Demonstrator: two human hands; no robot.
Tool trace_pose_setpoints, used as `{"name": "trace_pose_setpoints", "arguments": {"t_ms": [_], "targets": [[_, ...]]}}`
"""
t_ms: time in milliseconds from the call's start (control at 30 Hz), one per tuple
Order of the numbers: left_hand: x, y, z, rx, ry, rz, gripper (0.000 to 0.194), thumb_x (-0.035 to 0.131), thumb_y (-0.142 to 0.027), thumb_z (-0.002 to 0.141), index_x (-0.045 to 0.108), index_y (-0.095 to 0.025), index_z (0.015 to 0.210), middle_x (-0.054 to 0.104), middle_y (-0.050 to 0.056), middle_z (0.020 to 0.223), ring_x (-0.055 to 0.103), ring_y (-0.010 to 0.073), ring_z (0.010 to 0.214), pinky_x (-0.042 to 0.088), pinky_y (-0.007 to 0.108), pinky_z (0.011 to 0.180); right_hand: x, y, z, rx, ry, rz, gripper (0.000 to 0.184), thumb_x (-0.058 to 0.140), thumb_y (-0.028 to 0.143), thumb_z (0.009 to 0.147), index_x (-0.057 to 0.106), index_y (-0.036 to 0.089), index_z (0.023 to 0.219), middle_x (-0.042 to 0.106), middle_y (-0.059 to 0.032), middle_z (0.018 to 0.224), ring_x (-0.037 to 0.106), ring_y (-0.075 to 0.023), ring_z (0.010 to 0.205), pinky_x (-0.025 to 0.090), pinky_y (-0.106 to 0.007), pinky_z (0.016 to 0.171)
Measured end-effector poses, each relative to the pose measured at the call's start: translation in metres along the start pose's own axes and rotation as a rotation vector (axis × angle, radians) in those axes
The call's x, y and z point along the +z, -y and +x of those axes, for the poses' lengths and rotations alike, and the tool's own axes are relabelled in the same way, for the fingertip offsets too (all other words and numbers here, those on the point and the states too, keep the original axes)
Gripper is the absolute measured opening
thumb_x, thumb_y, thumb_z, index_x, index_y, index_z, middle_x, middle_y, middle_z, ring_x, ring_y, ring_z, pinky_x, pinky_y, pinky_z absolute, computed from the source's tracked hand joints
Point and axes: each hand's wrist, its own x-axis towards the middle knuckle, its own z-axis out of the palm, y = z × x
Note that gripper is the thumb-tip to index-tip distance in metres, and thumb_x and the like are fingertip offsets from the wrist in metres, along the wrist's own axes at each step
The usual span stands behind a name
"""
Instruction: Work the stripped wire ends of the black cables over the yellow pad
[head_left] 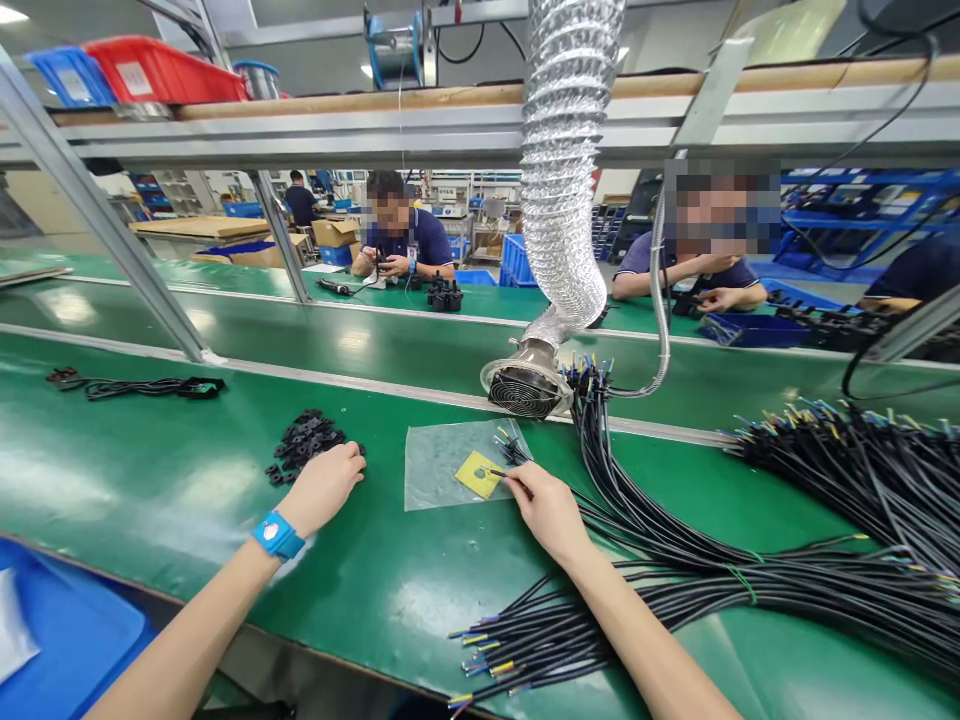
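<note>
My left hand [324,487], with a blue band [278,536] on its wrist, is at the right edge of a pile of small black parts [309,442]. Its fingers are closed, and a dark bit, seemingly one such part, shows at the fingertips. My right hand [551,510] pinches a thin black rod-like piece [504,474]; whether it is a tool or a cable end I cannot tell. Its tip is over a yellow square pad [474,473] with a dark middle, lying on a clear plastic bag [429,467]. Cable ends [513,446] lie just behind.
Black cable bundles [675,525] with stripped ends cover the right side. A fume extractor [529,380] hangs on a silver duct [566,150]. A coiled black cord [142,388] lies left; a blue bin [67,630] stands below the edge. Several co-workers sit across the bench.
</note>
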Motion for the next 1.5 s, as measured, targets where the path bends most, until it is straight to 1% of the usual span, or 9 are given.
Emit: {"name": "trace_pose_setpoints", "arguments": {"t_ms": [133,233,300,467,567,700,900,1233,1500], "targets": [[-0.007,-0.009,0.006,-0.021,-0.105,-0.094,0.027,0.043,-0.022,0.094,0.068,-0.017,0.086,0.063,0.009,0.089,0.06,0.0215,0.082,0.044,0.031,0.072,0.001,0.003,0.001,-0.082,0.123,-0.237,0.023,0.046,0.016,0.095,0.065,0.019,0.082,0.063,-0.003,0.08,0.061,-0.0144,0.066,0.038,-0.025,0.059],[-0.018,-0.025,0.023,-0.017,-0.224,-0.384,0.026,0.044,-0.031,0.094,0.067,-0.02,0.1,0.064,0.007,0.092,0.06,0.0202,0.081,0.046,0.03,0.072,0.0,0.004,0.001,-0.096,0.202,-0.339,0.022,0.049,0.013,0.094,0.065,0.018,0.08,0.062,-0.0032,0.078,0.059,-0.0133,0.062,0.036,-0.024,0.057],[-0.026,-0.04,0.041,-0.016,-0.267,-0.664,0.027,0.048,-0.036,0.091,0.066,-0.021,0.105,0.065,0.005,0.092,0.06,0.0179,0.076,0.047,0.029,0.07,-0.001,0.005,0.002,-0.085,0.191,-0.345,0.021,0.049,0.014,0.094,0.066,0.018,0.084,0.063,-0.0034,0.077,0.061,-0.0137,0.063,0.036,-0.024,0.057],[-0.024,-0.09,0.092,-0.129,-0.183,-1.395,0.031,0.063,-0.04,0.08,0.068,-0.014,0.095,0.066,0.003,0.073,0.06,0.0141,0.062,0.05,0.027,0.062,-0.005,0.005,0.0,-0.018,-0.097,-0.168,0.028,0.037,0.022,0.1,0.065,0.018,0.098,0.069,-0.0054,0.087,0.067,-0.015,0.071,0.043,-0.023,0.062],[-0.009,-0.116,0.109,-0.166,-0.115,-1.63,0.03,0.07,-0.032,0.074,0.068,-0.012,0.097,0.07,0.007,0.08,0.065,0.0149,0.066,0.053,0.028,0.067,-0.008,0.005,-0.001,0.008,-0.208,-0.017,0.03,0.036,0.027,0.1,0.065,0.018,0.098,0.072,-0.006,0.09,0.069,-0.0165,0.078,0.047,-0.023,0.066],[0.012,-0.136,0.107,-0.157,-0.01,-1.819,0.036,0.071,-0.02,0.074,0.066,-0.01,0.109,0.073,0.012,0.098,0.07,0.0183,0.082,0.055,0.031,0.078,-0.009,0.006,-0.001,0.06,-0.21,0.093,0.031,0.037,0.032,0.099,0.065,0.019,0.094,0.072,-0.0047,0.082,0.068,-0.0162,0.069,0.047,-0.022,0.062],[0.017,-0.145,0.096,-0.083,-0.006,-1.761,0.031,0.065,-0.013,0.078,0.066,-0.011,0.109,0.073,0.012,0.102,0.071,0.0192,0.088,0.056,0.032,0.083,-0.009,0.008,-0.001,0.07,-0.175,0.116,0.032,0.039,0.034,0.097,0.066,0.019,0.089,0.07,-0.0032,0.074,0.06,-0.013,0.053,0.041,-0.022,0.053],[0.012,-0.146,0.091,-0.071,-0.081,-1.624,0.031,0.066,-0.02,0.08,0.067,-0.011,0.11,0.073,0.012,0.101,0.071,0.0204,0.088,0.056,0.03,0.08,-0.007,0.008,-0.001,0.109,-0.123,0.104,0.032,0.04,0.033,0.096,0.068,0.019,0.088,0.071,-0.0028,0.075,0.059,-0.013,0.052,0.04,-0.022,0.053],[0.008,-0.141,0.087,0.052,-0.259,-1.289,0.023,0.065,-0.019,0.08,0.072,-0.018,0.101,0.071,0.006,0.096,0.067,0.0152,0.078,0.054,0.026,0.073,-0.011,0.008,-0.002,0.035,-0.12,-0.01,0.029,0.043,0.027,0.095,0.07,0.02,0.088,0.07,-0.0022,0.076,0.062,-0.0132,0.06,0.041,-0.023,0.059]]}}
